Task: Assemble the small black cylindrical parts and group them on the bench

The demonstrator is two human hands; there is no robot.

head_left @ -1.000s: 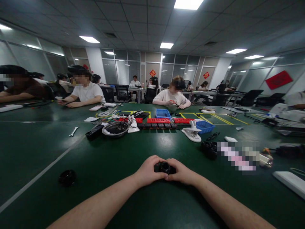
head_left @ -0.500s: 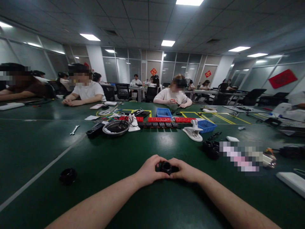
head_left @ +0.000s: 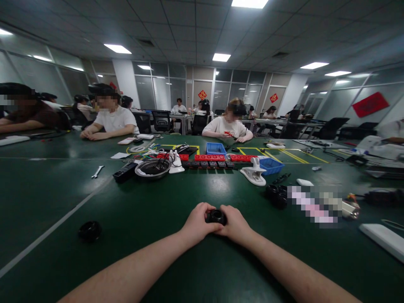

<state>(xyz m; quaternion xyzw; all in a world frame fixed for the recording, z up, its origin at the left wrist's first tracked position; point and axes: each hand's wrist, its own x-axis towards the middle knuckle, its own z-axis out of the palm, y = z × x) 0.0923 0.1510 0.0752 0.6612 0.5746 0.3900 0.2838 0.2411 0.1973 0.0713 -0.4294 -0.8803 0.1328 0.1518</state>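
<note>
Between my two hands is a small round black part (head_left: 217, 216) with a ring-shaped opening on top; its exact kind does not show. My left hand (head_left: 199, 221) curls around its left side, thumb along the near edge. From the right, my right hand (head_left: 234, 222) grips the same part, and the thumbs nearly meet in front of it. The fingers' far ends are partly hidden. A similar black round part (head_left: 90, 231) lies on the green table (head_left: 151, 269) to the left. More black round parts (head_left: 277, 196) sit together at the right.
Beyond my hands are a white clip base (head_left: 254, 173), a metal bowl (head_left: 152, 169), red sockets (head_left: 210, 158), and blue trays (head_left: 216, 148). A wrench (head_left: 97, 171) lies left. A white block (head_left: 383, 242) is at the right. Several people sit across the table.
The round black part has turned or tilted a little between my hands. My right hand has shifted slightly left and wraps closer around it. The view has shifted slightly.
</note>
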